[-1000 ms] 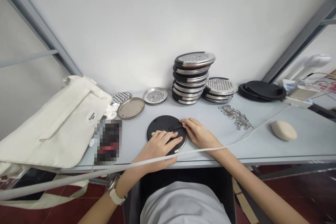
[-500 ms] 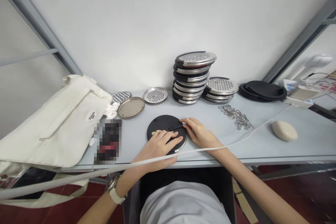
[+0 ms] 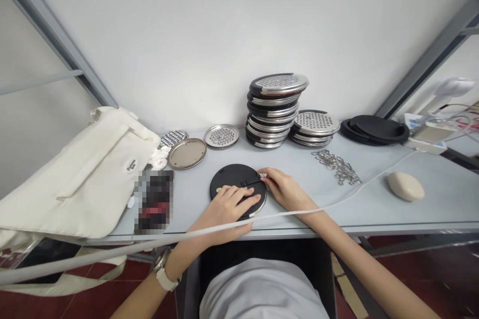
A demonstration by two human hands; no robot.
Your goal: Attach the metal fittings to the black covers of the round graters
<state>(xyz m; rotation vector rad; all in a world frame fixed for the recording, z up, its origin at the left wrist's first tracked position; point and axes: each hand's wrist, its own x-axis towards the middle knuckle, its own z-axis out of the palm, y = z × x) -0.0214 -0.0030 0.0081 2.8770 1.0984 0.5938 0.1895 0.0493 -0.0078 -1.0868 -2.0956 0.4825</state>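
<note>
A round black disc (image 3: 232, 175), with a metal rim showing at its lower right, lies on the table in front of me. My left hand (image 3: 234, 204) rests across its near half, fingers spread flat and the thumb by the near edge. At the disc's right edge, my right hand (image 3: 282, 190) pinches a small metal wire clip (image 3: 263, 176) between thumb and fingertips, beside a slot in the black surface. The fingers cover most of the clip. A loose pile of similar metal clips (image 3: 339, 167) lies to the right.
Behind stand a tall stack of round graters (image 3: 275, 114) and a shorter stack (image 3: 316, 127). Black discs (image 3: 376, 129) lie farther right, near a cream oval object (image 3: 405, 186). Metal plates (image 3: 187, 153) and a white bag (image 3: 93, 169) are left. A white cable (image 3: 284, 213) crosses the forearms.
Almost nothing differs. My right fingers have shifted very slightly at the disc's edge; my left hand and the disc stay in place.
</note>
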